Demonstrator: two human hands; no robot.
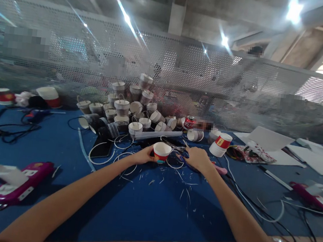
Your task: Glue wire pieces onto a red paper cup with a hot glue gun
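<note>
My left hand (pixel 145 155) is closed around a small paper cup (pixel 162 152), white with a red band, its open mouth upward. Just right of it, my right hand (pixel 197 159) reaches in among tools and wire, fingers curled. What lies in those fingers is hidden. Past the fingers, a thin pale tip (pixel 185 143) sticks out, and a pink handle (pixel 220 169) shows beyond the wrist. White wire loops (pixel 174 163) lie beside the cup, with clippings scattered below on the blue table (pixel 151 209).
Behind the hands, several grey cups with wire handles (pixel 122 108) stand in a pile against a perforated screen (pixel 184 73). A red-banded cup stack (pixel 221 145) and a red can (pixel 189 122) are to the right. Purple power strips (pixel 39 170) lie at both sides, with cables.
</note>
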